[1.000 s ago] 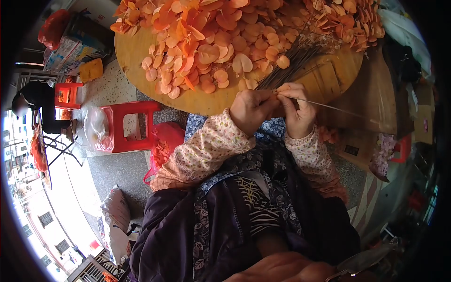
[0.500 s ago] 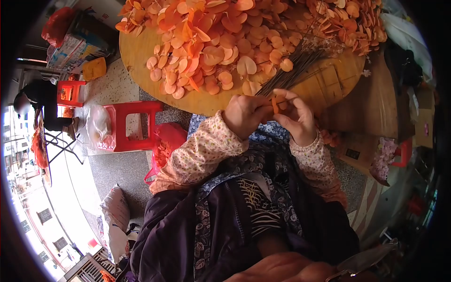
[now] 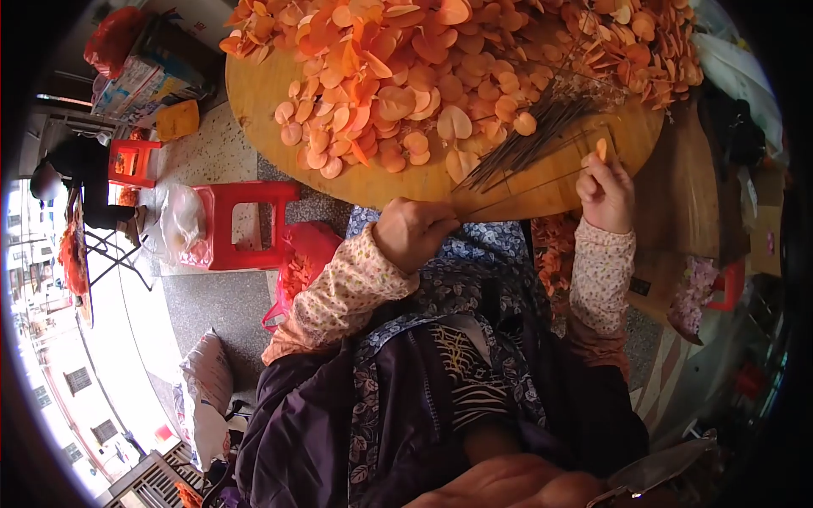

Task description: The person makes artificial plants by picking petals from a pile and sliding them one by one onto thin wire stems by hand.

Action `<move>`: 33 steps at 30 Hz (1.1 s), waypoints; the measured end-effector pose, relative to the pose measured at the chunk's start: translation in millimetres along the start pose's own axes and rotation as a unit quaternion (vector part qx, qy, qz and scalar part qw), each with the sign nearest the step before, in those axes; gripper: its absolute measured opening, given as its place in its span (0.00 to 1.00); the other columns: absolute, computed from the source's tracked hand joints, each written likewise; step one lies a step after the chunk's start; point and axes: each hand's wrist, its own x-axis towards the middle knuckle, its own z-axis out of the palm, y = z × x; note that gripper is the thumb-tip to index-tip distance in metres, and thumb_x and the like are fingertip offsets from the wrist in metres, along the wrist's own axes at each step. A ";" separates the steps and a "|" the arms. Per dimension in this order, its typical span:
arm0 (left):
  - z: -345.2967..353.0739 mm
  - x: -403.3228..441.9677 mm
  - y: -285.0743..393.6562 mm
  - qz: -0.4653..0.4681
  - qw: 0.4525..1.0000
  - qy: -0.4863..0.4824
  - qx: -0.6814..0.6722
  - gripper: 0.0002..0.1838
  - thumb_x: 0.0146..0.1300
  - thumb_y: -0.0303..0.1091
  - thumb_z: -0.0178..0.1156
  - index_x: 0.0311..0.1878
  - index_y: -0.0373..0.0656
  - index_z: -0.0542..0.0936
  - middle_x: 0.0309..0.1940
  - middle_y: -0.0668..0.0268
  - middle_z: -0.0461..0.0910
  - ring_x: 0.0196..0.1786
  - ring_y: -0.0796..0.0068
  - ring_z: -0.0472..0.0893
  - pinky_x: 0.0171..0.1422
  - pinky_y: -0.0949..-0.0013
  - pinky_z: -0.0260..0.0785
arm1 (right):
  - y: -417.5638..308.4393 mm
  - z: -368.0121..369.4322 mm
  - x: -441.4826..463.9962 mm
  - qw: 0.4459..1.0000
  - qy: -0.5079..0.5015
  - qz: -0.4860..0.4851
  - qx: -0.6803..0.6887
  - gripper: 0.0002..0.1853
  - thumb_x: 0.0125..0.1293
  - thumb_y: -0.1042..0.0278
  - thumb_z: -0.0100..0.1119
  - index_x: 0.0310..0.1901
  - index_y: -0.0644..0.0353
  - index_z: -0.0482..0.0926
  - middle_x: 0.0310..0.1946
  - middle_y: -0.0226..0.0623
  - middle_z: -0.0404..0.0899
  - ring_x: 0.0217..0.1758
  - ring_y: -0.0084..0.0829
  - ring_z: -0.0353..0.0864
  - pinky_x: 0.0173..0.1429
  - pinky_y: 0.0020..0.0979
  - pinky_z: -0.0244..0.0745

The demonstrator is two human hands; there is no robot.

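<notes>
My left hand is closed at the near edge of the round wooden table, pinching one end of a thin dark stem. The stem slants over the table toward the right. My right hand is raised over the table's right part, its fingers closed on a small orange leaf. Whether the stem reaches that leaf is too fine to tell. A bundle of dark stems lies between and beyond the hands, beside a big heap of orange leaves.
A red stool with a plastic bag stands left of the table, near a pink-red bag. A person in dark clothes sits at the far left. Cardboard is at the right.
My hands have moved apart: the right one went right and up with the small leaf, the left one slightly left and down. A thin stem now shows between them.
</notes>
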 end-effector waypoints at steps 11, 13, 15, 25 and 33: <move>16.2 2.8 4.0 0.040 0.998 0.031 0.045 0.05 0.57 0.29 0.59 0.33 0.38 0.80 0.21 0.56 0.78 0.27 0.56 0.80 0.32 0.61 0.72 | 28.6 26.1 -26.6 0.986 -0.150 0.042 -0.065 0.05 0.65 0.72 0.55 0.39 0.64 0.76 0.22 0.30 0.75 0.20 0.19 0.70 0.24 0.20 0.64; 16.2 3.1 3.9 0.029 0.998 0.034 0.050 0.06 0.57 0.30 0.59 0.35 0.38 0.80 0.22 0.56 0.79 0.28 0.57 0.80 0.33 0.62 0.72 | 34.8 41.4 -38.9 0.966 -0.182 0.053 -0.176 0.08 0.67 0.69 0.54 0.39 0.66 0.76 0.22 0.30 0.75 0.22 0.18 0.72 0.26 0.19 0.66; 9.9 5.1 3.2 0.044 0.997 0.049 0.036 0.06 0.56 0.30 0.61 0.36 0.38 0.80 0.26 0.56 0.79 0.30 0.58 0.81 0.34 0.63 0.73 | 26.7 53.4 -44.1 0.943 -0.172 -0.016 -0.286 0.10 0.68 0.68 0.52 0.38 0.67 0.76 0.24 0.30 0.76 0.25 0.17 0.74 0.30 0.18 0.69; -29.8 10.9 -21.4 -0.010 0.964 0.227 0.136 0.07 0.53 0.28 0.60 0.36 0.40 0.80 0.29 0.60 0.76 0.31 0.58 0.79 0.35 0.64 0.71 | 3.5 41.8 -27.9 0.824 -0.118 -0.215 -0.511 0.06 0.65 0.73 0.53 0.34 0.67 0.75 0.22 0.35 0.76 0.22 0.23 0.76 0.28 0.23 0.69; -26.9 54.6 -20.7 0.069 0.923 0.271 0.266 0.07 0.53 0.26 0.59 0.36 0.43 0.80 0.34 0.63 0.75 0.33 0.59 0.78 0.35 0.61 0.71 | 26.3 32.5 -18.3 0.830 -0.117 -0.151 -0.525 0.08 0.66 0.68 0.53 0.33 0.63 0.75 0.21 0.36 0.77 0.22 0.25 0.77 0.27 0.24 0.70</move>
